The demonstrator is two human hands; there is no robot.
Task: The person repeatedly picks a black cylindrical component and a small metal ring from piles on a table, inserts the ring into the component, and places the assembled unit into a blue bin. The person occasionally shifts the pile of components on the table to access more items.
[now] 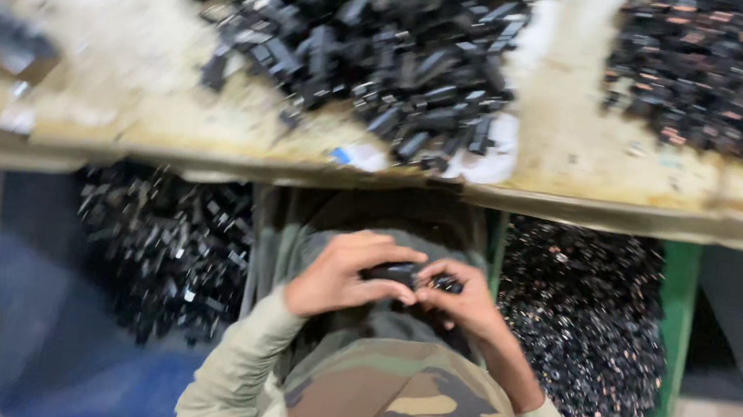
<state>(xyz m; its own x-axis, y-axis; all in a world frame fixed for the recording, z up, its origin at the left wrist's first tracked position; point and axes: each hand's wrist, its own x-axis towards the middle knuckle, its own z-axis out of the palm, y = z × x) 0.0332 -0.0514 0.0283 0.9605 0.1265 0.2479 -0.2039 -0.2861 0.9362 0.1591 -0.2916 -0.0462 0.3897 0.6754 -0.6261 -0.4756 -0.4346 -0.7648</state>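
Both hands meet low in the middle of the view, over the person's lap. Left hand curls over the top of a small black part, fingers bent and closed round its left end. Right hand has its fingertips pinched shut on the right end of the same part, thumb and forefinger pressed to a small shiny bit there. The two hands are touching or nearly so across the part. The picture is blurred; the exact shape of the part cannot be told.

Sleeves are pale olive; a camouflage-patterned cloth lies nearest the camera, below the hands.

Far side: a worn, pale yellowish workbench runs across the upper half of the view. On it, a big heap of black parts sits at centre, and a second heap of dark parts with coppery flecks sits at far right. A few more dark pieces lie at the far left edge.

Below the bench edge: left of the hands, a blue bin holds a pile of black pieces. Right of the hands, a green bin is filled with small dark glossy pieces. The held part lies between these two bins, just under the bench edge.
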